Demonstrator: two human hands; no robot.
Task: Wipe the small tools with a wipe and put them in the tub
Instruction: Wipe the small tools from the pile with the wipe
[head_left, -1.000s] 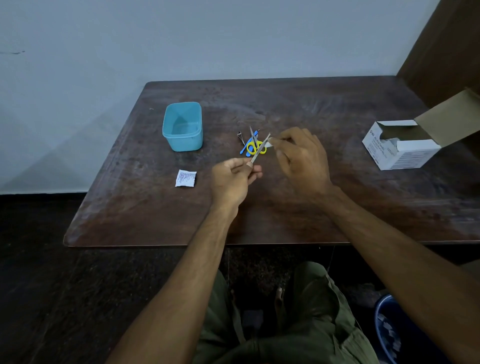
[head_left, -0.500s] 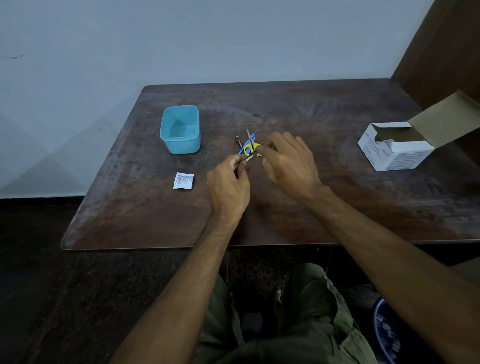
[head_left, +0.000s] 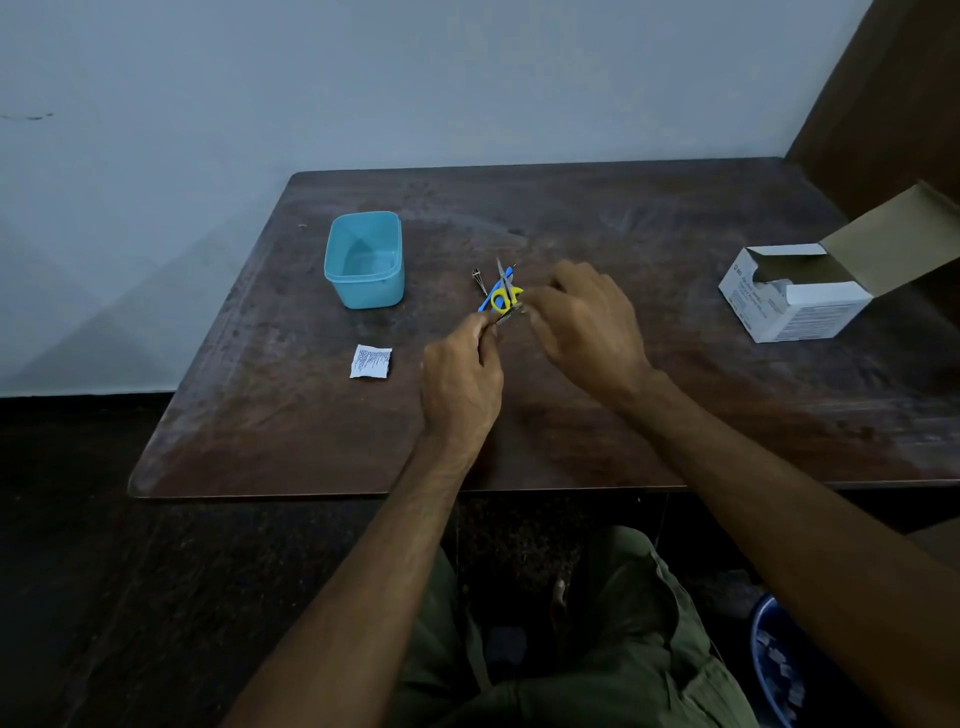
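The left hand pinches the near end of a thin silver metal tool between thumb and fingertips, holding it low over the counter with its far end angled toward the other hand, presumably so the shaft is free to be wiped along its length. The right hand has its fingers curled in around the tool's far end; it probably holds the wipe there, though the wipe itself is hidden under the fingers (no white shows), so whether it grips anything I cannot tell.

Just beyond both hands lies the small cluster of remaining tools: yellow-handled scissors lying across a slim blue plastic stick, and a little metal clip-like tool just to their left. They sit within easy reach, so the next one can be picked up without shifting.

The light-blue rectangular plastic tub stands to the left of the cluster, open and seemingly with nothing in it, so the task looks early. A torn white sachet lies nearer, left of the left hand. A white cardboard box with its flap open stands well apart at the right.
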